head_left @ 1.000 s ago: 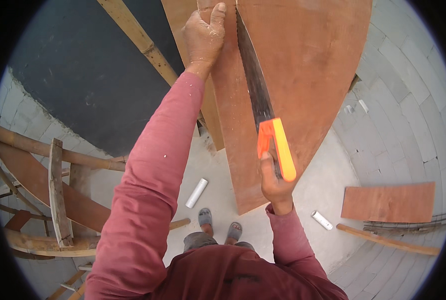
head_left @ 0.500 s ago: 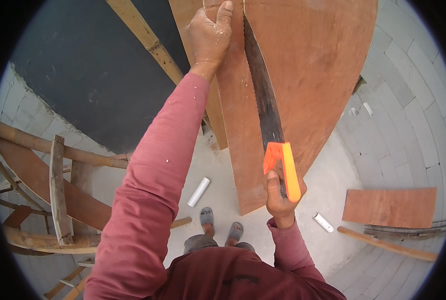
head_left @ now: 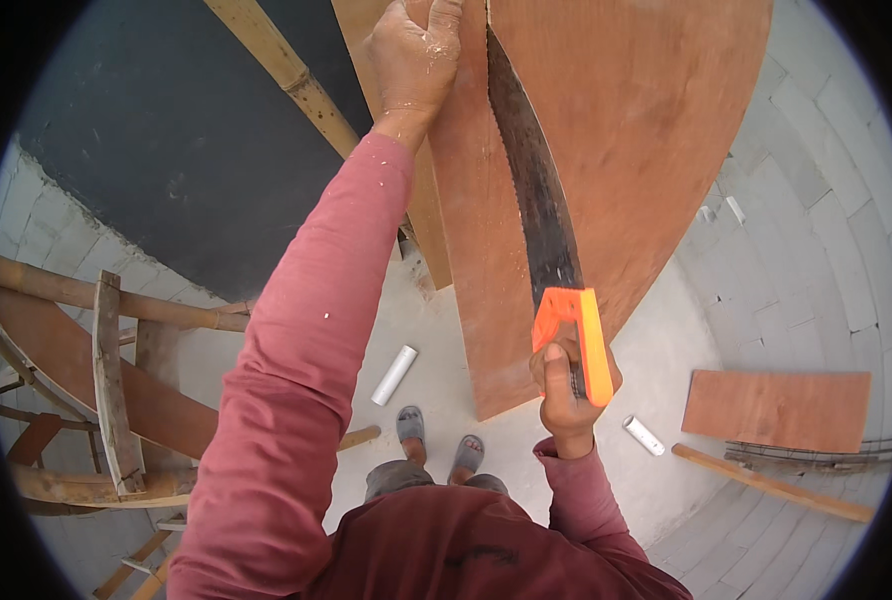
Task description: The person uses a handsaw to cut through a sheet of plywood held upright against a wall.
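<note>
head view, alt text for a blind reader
The right hand grips an orange-handled saw, its blade at a cut in a brown board; the left hand is on the board farther up. White cylinders lie on the floor.

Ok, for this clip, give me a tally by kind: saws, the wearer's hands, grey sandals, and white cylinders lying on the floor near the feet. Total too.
Handsaw: 1
Hands: 2
Grey sandals: 2
White cylinders: 2
Total: 7
</note>
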### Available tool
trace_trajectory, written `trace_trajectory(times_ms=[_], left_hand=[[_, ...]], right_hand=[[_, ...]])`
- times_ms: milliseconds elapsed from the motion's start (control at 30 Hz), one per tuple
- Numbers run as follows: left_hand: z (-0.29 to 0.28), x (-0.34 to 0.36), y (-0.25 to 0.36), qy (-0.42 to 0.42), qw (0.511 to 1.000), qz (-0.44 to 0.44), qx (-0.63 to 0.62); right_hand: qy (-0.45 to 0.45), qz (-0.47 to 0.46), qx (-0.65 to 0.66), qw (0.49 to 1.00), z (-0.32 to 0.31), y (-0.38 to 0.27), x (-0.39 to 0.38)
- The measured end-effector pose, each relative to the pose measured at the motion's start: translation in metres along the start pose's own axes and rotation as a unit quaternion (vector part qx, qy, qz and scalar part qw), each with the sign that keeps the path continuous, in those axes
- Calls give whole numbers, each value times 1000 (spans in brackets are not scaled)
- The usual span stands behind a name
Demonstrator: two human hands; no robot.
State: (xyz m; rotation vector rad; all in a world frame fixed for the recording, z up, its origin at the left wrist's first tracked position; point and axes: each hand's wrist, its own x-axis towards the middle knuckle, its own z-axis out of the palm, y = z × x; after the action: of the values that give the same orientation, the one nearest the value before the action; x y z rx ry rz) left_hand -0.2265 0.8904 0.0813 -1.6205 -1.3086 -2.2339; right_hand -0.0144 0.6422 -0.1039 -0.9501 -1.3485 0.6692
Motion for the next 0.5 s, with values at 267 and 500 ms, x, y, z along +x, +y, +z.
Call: trace_trajectory(times_ms=[267, 500], left_hand=[[-1, 5, -10, -16, 999, 6, 34], [-1, 2, 1, 2, 1000, 8, 20]], right_hand=[[-6, -50, -16, 999, 36, -20, 67], [3, -37, -28, 999, 12, -12, 8]])
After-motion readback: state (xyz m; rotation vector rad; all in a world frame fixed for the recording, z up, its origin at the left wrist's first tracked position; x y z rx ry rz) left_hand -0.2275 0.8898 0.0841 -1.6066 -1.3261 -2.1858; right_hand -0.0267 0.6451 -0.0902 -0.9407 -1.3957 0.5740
